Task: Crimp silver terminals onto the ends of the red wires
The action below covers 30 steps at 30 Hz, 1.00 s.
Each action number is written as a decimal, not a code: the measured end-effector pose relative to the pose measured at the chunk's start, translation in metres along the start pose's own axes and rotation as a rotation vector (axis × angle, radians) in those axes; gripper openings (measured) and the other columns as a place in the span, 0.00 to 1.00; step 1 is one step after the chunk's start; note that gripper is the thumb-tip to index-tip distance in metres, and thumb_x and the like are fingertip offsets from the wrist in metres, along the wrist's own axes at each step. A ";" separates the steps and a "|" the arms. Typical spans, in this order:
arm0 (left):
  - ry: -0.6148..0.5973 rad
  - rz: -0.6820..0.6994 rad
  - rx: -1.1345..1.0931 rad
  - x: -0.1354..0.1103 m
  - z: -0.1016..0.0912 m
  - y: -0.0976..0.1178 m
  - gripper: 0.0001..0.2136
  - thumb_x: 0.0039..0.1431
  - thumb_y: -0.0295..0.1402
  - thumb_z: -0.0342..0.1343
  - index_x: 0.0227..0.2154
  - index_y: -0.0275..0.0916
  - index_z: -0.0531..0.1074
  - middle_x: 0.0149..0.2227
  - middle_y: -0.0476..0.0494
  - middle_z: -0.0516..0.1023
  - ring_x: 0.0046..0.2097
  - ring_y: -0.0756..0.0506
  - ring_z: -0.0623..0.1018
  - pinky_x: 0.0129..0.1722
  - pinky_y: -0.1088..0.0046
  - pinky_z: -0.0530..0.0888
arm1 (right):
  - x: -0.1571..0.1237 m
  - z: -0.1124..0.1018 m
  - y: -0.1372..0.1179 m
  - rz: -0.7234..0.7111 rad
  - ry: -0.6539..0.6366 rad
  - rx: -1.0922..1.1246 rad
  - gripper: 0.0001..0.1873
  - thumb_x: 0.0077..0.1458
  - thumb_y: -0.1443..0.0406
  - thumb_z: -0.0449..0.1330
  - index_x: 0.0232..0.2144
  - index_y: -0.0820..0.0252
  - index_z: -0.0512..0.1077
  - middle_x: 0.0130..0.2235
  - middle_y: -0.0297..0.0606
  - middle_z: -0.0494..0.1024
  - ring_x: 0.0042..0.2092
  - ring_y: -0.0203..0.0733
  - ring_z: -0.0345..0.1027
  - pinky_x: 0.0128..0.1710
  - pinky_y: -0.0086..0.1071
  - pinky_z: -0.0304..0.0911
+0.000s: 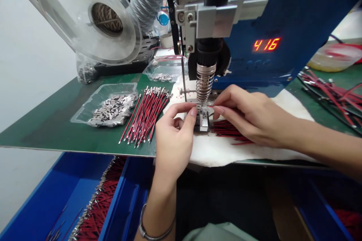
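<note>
My left hand (177, 131) is at the left side of a small metal fixture (202, 120), thumb and forefinger nearly together at its edge. Whatever lies between those fingertips is too small to make out. On the fixture's right, my right hand (249, 115) pinches a thin red wire (210, 106) whose end points toward the fixture. Directly above stands the machine's spring-wrapped head (206, 81). Under my right hand lies a bundle of red and black wires (226, 128) on a white cloth (226, 150).
Left on the green table (42, 120) are a clear tray (85, 101) of small metal parts and a pile of red-black wires (147, 116) with metal ends. A blue bin (36, 203) below holds many wires. The blue machine (254, 15) displays 416. A plastic reel (68, 19) hangs upper left.
</note>
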<state>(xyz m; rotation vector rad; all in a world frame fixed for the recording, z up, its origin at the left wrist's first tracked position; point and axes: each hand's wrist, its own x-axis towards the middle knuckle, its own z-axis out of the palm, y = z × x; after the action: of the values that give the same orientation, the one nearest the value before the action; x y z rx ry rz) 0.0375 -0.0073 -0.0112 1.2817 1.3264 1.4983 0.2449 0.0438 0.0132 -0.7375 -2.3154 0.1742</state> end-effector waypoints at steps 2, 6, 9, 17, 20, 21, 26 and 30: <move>0.001 -0.003 0.005 0.000 0.000 0.001 0.05 0.66 0.36 0.69 0.38 0.40 0.85 0.26 0.49 0.76 0.28 0.48 0.75 0.25 0.76 0.68 | 0.000 0.001 0.003 -0.025 -0.002 -0.015 0.06 0.75 0.64 0.57 0.42 0.56 0.72 0.29 0.31 0.80 0.26 0.39 0.71 0.29 0.32 0.62; 0.012 -0.001 0.014 -0.001 0.000 0.001 0.05 0.65 0.36 0.70 0.38 0.40 0.85 0.22 0.52 0.69 0.29 0.47 0.76 0.26 0.77 0.68 | 0.001 0.003 0.006 -0.078 -0.030 -0.074 0.09 0.75 0.65 0.56 0.41 0.55 0.75 0.33 0.35 0.83 0.30 0.42 0.75 0.31 0.33 0.64; 0.017 0.000 0.015 -0.001 0.000 0.001 0.05 0.65 0.36 0.71 0.38 0.41 0.85 0.21 0.52 0.67 0.29 0.47 0.75 0.26 0.76 0.68 | 0.000 0.005 0.006 -0.057 -0.020 -0.112 0.09 0.75 0.64 0.56 0.43 0.53 0.77 0.34 0.36 0.85 0.31 0.44 0.77 0.32 0.35 0.65; 0.028 -0.012 0.002 -0.001 0.002 -0.002 0.07 0.65 0.38 0.71 0.38 0.40 0.85 0.21 0.52 0.66 0.29 0.46 0.76 0.27 0.75 0.71 | -0.001 0.008 0.002 -0.021 0.040 -0.055 0.07 0.74 0.64 0.61 0.41 0.54 0.79 0.30 0.32 0.83 0.23 0.38 0.69 0.29 0.34 0.67; 0.022 -0.012 0.004 -0.001 0.001 -0.002 0.07 0.65 0.38 0.71 0.39 0.40 0.85 0.21 0.52 0.67 0.29 0.47 0.76 0.28 0.75 0.71 | -0.001 0.008 0.001 -0.049 0.057 -0.062 0.05 0.73 0.65 0.63 0.41 0.55 0.79 0.34 0.34 0.85 0.26 0.38 0.72 0.29 0.33 0.68; 0.022 -0.011 0.004 -0.001 0.001 -0.003 0.06 0.66 0.38 0.70 0.39 0.41 0.85 0.22 0.52 0.67 0.29 0.47 0.76 0.28 0.75 0.71 | 0.000 0.008 0.000 -0.063 0.064 -0.062 0.05 0.72 0.66 0.63 0.41 0.55 0.79 0.35 0.35 0.85 0.27 0.38 0.74 0.29 0.33 0.68; 0.023 -0.013 -0.007 -0.002 0.001 -0.002 0.07 0.66 0.38 0.71 0.39 0.41 0.85 0.21 0.52 0.67 0.29 0.47 0.76 0.28 0.75 0.71 | 0.000 0.008 -0.001 -0.085 0.073 -0.067 0.06 0.72 0.68 0.63 0.40 0.54 0.79 0.36 0.36 0.84 0.29 0.39 0.75 0.27 0.33 0.67; 0.030 -0.023 -0.005 -0.001 0.002 -0.003 0.07 0.65 0.38 0.71 0.38 0.41 0.85 0.21 0.53 0.64 0.28 0.47 0.75 0.28 0.75 0.72 | 0.000 0.008 -0.002 -0.079 0.073 -0.077 0.05 0.72 0.68 0.63 0.40 0.56 0.79 0.36 0.36 0.83 0.28 0.38 0.73 0.27 0.32 0.65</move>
<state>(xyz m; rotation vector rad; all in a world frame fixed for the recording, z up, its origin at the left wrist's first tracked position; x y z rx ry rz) 0.0393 -0.0073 -0.0139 1.2411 1.3517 1.5099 0.2390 0.0430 0.0077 -0.6773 -2.2878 0.0220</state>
